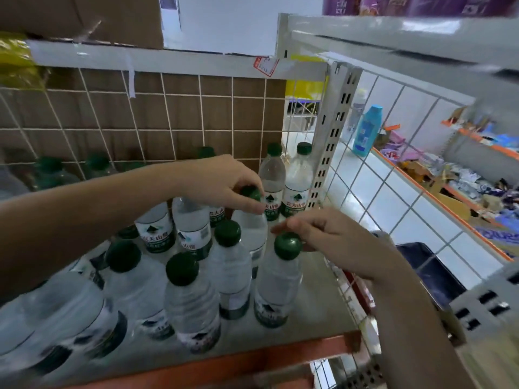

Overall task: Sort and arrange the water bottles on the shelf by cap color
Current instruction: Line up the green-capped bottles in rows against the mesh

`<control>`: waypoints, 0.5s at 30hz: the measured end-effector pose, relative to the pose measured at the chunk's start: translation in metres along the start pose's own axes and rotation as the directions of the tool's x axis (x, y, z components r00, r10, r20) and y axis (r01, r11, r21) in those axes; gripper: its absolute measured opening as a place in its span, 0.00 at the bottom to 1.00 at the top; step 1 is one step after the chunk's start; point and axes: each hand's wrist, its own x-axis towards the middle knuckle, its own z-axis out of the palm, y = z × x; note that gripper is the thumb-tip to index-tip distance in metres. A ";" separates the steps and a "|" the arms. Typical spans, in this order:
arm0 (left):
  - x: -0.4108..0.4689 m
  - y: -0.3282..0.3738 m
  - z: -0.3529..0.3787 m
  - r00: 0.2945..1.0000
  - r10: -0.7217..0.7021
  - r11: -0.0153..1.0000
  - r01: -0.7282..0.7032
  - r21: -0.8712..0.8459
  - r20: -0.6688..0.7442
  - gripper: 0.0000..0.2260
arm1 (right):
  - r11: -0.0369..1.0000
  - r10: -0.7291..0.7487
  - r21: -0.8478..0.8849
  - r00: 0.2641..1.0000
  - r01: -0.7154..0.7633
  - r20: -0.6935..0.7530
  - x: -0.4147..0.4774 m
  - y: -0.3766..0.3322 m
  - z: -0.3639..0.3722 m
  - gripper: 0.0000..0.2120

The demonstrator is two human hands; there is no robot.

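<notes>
**Two hands on green-capped bottles at the shelf**

I see my left hand (pixel 222 182) reaching in from the left, its fingers (pixel 247 202) curled narrowly around the dark green cap (pixel 250 193) of an upright water bottle (pixel 252 231). Just right of and below those fingers, my right hand (pixel 334 242) comes in from the lower right; its thumb and fingertips (pixel 280 228) pinch the green cap (pixel 288 245) of a second bottle (pixel 276 287) standing near the shelf's (pixel 317 315) front right. Between and below both sets of fingers stand more clear bottles (pixel 193 304) with green caps, upright and close together, reaching off to the left. Beyond the left fingers, two further green-capped bottles (pixel 297 178) stand against the wire grid back (pixel 168 113). Far right of my right hand, past the white grid divider (pixel 393 175), a blue bottle (pixel 366 130) stands on a neighbouring shelf. Motion blur softens the near bottles.
</notes>
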 end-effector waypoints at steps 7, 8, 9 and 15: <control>-0.002 0.003 0.013 0.991 -0.030 0.997 0.020 -0.079 -0.127 0.15 | 0.997 -0.069 -0.046 0.997 0.068 -0.036 -0.017 -0.001 0.015 0.15; -0.001 0.003 0.014 0.990 -0.032 0.997 0.021 -0.079 -0.140 0.16 | 0.994 -0.082 -0.073 0.994 0.077 -0.071 -0.018 -0.001 0.018 0.14; 0.000 0.004 0.015 0.988 -0.036 0.996 0.025 -0.080 -0.148 0.16 | 0.992 -0.092 -0.091 0.990 0.083 -0.103 -0.017 -0.002 0.022 0.14; 0.000 0.002 0.021 0.976 -0.061 0.994 0.039 -0.107 -0.209 0.16 | 0.989 -0.109 -0.122 0.959 0.079 -0.261 -0.015 -0.001 0.029 0.09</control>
